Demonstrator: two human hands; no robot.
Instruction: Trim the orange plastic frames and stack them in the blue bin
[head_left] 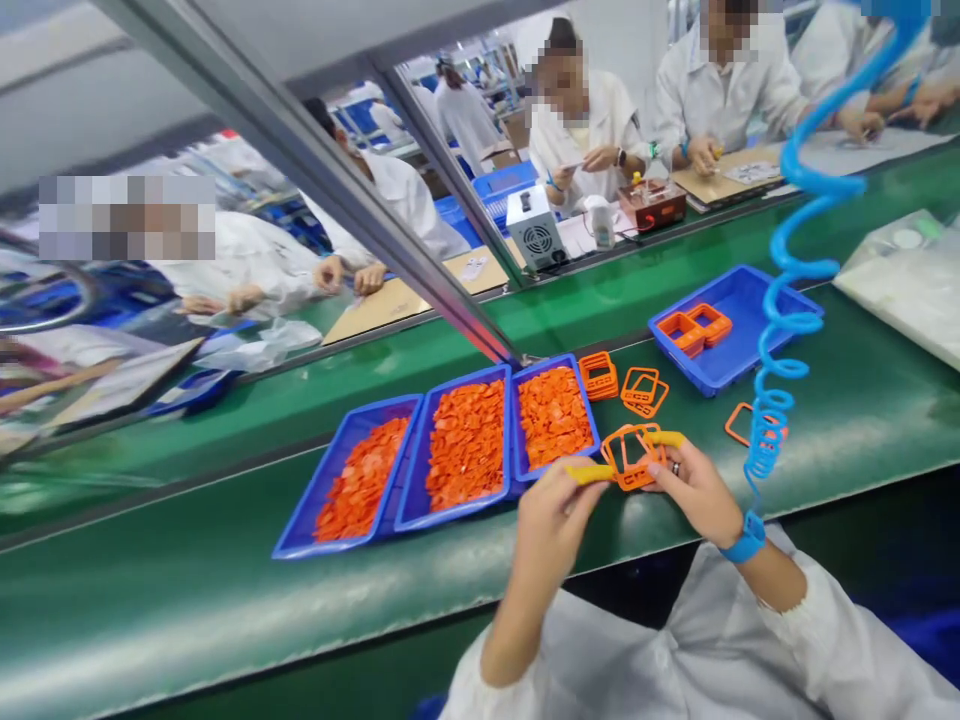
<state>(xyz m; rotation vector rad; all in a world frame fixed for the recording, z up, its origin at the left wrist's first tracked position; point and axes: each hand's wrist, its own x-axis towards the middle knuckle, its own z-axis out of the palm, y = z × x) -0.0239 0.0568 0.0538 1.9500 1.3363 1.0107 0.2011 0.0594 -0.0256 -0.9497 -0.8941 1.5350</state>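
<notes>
Left hand (551, 515): grip closed on one edge of an orange frame (632, 455), yellow fingertip cover showing. Right hand (694, 485): grip closed on the frame's opposite edge; ring, blue wrist strap. Frame held just above the green tabletop (225, 600). Just beyond: loose orange frames (643, 388). Left of the grip: three blue trays (420, 510) of orange parts. Farther right: blue coiled hose (787, 330).

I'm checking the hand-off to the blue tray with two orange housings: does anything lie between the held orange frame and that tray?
Yes. Loose orange frames lie on the green belt between the held orange frame and the blue tray; the blue coiled hose hangs alongside.
</notes>
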